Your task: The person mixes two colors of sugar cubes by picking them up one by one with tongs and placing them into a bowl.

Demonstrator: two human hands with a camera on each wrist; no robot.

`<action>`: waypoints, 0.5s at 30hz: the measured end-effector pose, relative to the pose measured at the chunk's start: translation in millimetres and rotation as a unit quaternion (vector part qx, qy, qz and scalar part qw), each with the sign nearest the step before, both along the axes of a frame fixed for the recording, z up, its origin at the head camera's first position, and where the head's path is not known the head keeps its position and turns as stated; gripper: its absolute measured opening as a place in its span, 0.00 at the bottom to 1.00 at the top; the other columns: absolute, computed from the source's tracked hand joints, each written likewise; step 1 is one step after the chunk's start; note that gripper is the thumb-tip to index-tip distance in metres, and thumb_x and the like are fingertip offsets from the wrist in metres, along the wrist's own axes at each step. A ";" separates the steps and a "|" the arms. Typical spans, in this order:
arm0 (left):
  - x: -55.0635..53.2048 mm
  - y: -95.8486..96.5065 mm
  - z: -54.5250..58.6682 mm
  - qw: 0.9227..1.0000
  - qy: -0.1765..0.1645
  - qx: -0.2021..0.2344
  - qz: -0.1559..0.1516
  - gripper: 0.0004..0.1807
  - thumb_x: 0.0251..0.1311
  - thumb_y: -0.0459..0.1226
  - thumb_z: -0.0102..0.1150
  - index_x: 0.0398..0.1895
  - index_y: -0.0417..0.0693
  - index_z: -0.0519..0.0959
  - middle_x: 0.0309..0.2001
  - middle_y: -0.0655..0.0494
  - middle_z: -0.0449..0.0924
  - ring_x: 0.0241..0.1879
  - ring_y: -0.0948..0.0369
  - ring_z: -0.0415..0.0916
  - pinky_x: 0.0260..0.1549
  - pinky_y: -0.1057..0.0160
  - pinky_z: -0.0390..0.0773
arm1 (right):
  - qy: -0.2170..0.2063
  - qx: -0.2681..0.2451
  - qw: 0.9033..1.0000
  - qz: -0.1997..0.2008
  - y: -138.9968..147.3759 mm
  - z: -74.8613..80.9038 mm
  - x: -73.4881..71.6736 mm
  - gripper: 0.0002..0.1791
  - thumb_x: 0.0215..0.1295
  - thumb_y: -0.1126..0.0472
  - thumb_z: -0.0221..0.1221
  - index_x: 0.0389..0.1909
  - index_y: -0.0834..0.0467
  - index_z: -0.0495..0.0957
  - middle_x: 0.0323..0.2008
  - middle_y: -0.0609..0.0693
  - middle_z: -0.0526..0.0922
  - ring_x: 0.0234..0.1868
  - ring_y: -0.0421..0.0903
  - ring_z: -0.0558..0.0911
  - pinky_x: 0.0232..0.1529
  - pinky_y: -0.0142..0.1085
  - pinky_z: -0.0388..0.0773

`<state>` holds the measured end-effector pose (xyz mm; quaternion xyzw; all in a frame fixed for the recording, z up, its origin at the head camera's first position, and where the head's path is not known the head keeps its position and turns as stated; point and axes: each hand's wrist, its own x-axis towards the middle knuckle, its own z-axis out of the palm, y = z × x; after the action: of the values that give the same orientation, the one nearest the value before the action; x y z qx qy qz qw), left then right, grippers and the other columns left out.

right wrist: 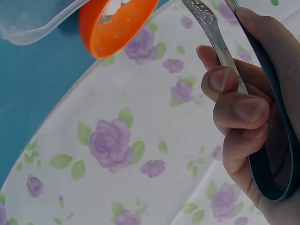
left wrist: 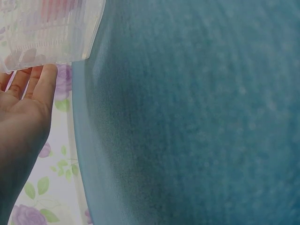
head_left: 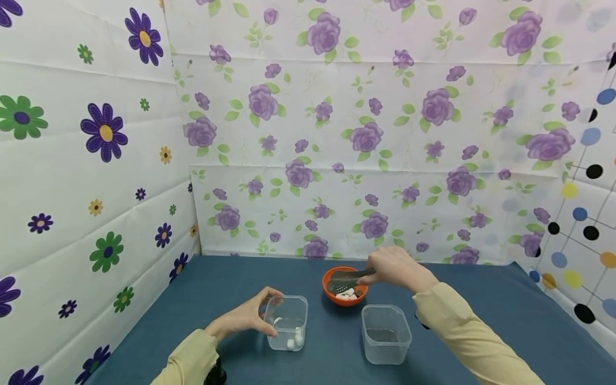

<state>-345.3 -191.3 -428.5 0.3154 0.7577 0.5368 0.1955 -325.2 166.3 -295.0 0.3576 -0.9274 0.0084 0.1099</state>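
Observation:
My left hand [head_left: 245,316] holds a clear plastic container [head_left: 287,306] by its left side, thumb in front and fingers behind. Several small white pieces [head_left: 295,339] lie at its bottom. In the left wrist view, fingertips of the left hand [left wrist: 28,105] touch the container [left wrist: 51,40]. Metal tongs [head_left: 343,280] with a dark band are gripped in my right hand [head_left: 397,269], their perforated tips over an orange bowl [head_left: 344,302]. White pieces [head_left: 347,293] and something brown lie in the bowl. The right wrist view shows fingers curled round the tongs [right wrist: 222,49].
A second clear container [head_left: 386,350] stands on the blue tablecloth [head_left: 332,358], right of the held one and nearer than the bowl. Flower-patterned sheets [head_left: 317,133] hang behind and at the left; a dotted sheet [head_left: 582,251] hangs at the right.

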 end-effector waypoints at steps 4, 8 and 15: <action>-0.6 -0.4 -0.3 1.000 -0.001 -0.003 0.003 0.38 0.51 0.35 0.65 0.61 0.37 0.55 0.59 0.37 0.54 0.60 0.45 0.52 0.49 0.42 0.61 | 0.017 -0.005 1.000 0.024 -7.4 3.4 4.9 0.28 0.51 0.45 0.64 0.05 0.48 0.58 0.08 0.37 0.46 0.10 0.34 0.47 0.14 0.29 0.44; -0.1 -1.0 0.3 1.000 0.002 -0.007 0.008 0.38 0.50 0.35 0.66 0.61 0.38 0.56 0.59 0.38 0.55 0.60 0.45 0.53 0.49 0.44 0.62 | 0.019 0.001 0.999 0.046 -17.8 6.4 8.7 0.27 0.53 0.46 0.63 0.05 0.49 0.60 0.08 0.37 0.47 0.10 0.33 0.48 0.13 0.28 0.45; 0.5 0.2 1.8 1.000 0.000 -0.001 0.000 0.37 0.51 0.36 0.65 0.61 0.38 0.56 0.58 0.37 0.54 0.59 0.43 0.52 0.48 0.43 0.62 | 0.008 0.034 0.997 0.062 -39.3 5.9 12.6 0.20 0.53 0.44 0.62 0.09 0.47 0.74 0.05 0.36 0.58 0.07 0.34 0.59 0.10 0.28 0.51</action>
<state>-344.7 -191.1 -426.7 0.3151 0.7585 0.5359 0.1954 -312.6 127.1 -289.1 0.4184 -0.9020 -0.0192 0.1044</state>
